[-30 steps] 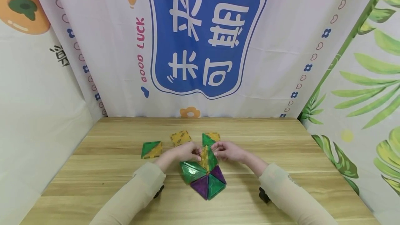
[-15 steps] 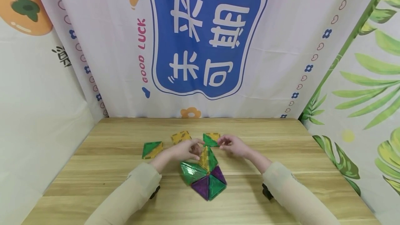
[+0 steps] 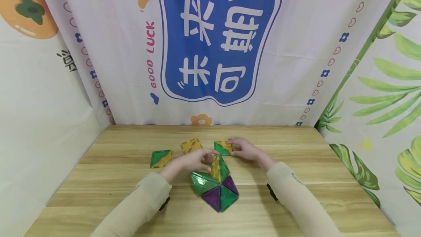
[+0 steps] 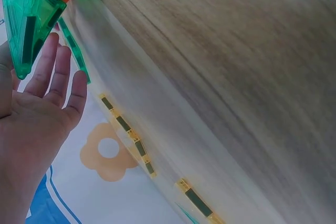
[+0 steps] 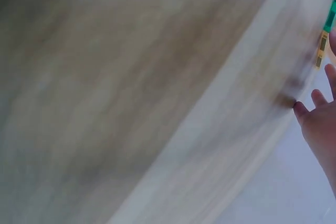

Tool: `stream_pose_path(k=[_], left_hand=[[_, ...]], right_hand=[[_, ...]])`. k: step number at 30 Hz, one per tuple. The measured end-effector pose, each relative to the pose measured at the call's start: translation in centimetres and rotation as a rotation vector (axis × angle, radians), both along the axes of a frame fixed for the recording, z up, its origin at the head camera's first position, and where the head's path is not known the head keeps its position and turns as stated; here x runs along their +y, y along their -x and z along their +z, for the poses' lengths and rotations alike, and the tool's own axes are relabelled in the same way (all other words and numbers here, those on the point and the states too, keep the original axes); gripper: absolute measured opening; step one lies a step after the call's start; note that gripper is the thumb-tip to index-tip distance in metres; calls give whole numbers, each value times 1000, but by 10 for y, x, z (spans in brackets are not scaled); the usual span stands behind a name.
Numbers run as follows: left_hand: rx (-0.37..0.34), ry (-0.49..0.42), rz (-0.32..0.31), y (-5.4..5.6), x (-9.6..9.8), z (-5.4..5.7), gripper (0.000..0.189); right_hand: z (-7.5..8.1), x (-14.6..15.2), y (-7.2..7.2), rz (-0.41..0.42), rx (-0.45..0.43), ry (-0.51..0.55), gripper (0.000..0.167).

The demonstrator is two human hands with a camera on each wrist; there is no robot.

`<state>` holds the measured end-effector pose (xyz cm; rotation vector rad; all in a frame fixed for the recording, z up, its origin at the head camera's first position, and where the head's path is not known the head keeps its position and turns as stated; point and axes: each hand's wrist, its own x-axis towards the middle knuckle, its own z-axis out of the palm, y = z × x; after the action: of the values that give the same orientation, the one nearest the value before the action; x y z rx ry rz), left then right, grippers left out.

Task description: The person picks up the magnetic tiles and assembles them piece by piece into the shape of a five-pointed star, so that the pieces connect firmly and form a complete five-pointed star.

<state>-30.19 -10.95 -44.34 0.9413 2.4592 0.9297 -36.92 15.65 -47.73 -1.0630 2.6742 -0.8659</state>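
On the table, a build of translucent magnetic tiles (image 3: 227, 196) in green, purple and yellow spreads as a fan, with yellow and green triangles (image 3: 215, 169) standing up at its back. My left hand (image 3: 196, 159) is beside these upright tiles, its fingers loosely extended behind them and the thumb on the near side. In the left wrist view, the left hand (image 4: 44, 98) has spread fingers beside the green tile (image 4: 21, 30). Farther back, my right hand (image 3: 245, 149) reaches a flat pair of green and yellow triangle tiles (image 3: 223, 149), fingertips at their right edge.
A yellow square tile (image 3: 190, 145) lies behind the left hand. Farther left is another green and yellow triangle pair (image 3: 161, 158). The wooden table (image 3: 279, 200) ends at a printed cloth backdrop (image 3: 131, 109).
My right hand has left the upright tiles and moved back to the flat triangle pair. The left hand has loosened its fingers and stays beside the build.
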Motion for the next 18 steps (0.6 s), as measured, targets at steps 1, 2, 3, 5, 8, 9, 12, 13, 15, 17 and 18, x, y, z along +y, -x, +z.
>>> stream_pose_path(k=[1, 2, 3, 5, 8, 9, 12, 13, 15, 17, 18], left_hand=[[0, 1, 1, 0, 0, 0, 60], [-1, 0, 2, -1, 0, 0, 60], [-1, 0, 4, -1, 0, 0, 60], [-1, 5, 6, -1, 1, 0, 60], [8, 12, 7, 0, 0, -2, 60], [12, 14, 6, 0, -1, -2, 60], [22, 20, 5, 0, -3, -4, 60], [25, 17, 2, 0, -4, -4, 59], [31, 12, -2, -1, -6, -4, 59], [46, 6, -11, -2, -8, -4, 58], [53, 5, -14, -2, -10, -5, 57]], right_hand=[[0, 0, 1, 8, -8, -12, 44], [-1, 0, 1, 14, -17, -22, 44], [-1, 0, 2, 16, -27, -33, 43], [-2, 2, 2, 18, -30, -43, 43], [-2, 7, 2, 13, -19, -38, 42], [-3, 9, 2, 7, -13, -37, 42], [-3, 16, 1, -24, -14, -40, 42], [-3, 19, 1, -37, -15, -46, 42], [-3, 24, -1, -61, -11, -60, 42], [-3, 28, -3, -78, 0, -73, 42], [-2, 30, -4, -86, 5, -79, 43]])
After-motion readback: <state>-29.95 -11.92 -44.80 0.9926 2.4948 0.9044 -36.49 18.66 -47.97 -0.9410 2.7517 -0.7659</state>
